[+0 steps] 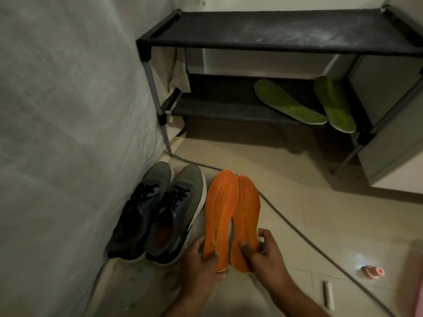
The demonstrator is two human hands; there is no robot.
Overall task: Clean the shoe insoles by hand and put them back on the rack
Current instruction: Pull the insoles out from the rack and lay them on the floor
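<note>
My left hand (201, 259) grips one orange insole (219, 216), my right hand (263, 250) the other (247, 220), heels pinched for carrying to the rack (229, 42); green insoles (288, 101) already shelved.

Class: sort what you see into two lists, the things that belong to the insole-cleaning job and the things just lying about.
Job: left hand and right hand, each gripping an orange insole; green insoles on the rack.
Lying about: grey shoes, cable, white stick.

two orange insoles (231, 216) side by side, heels held; green insoles (304, 104) on rack's (229, 42) lower shelf.
</note>
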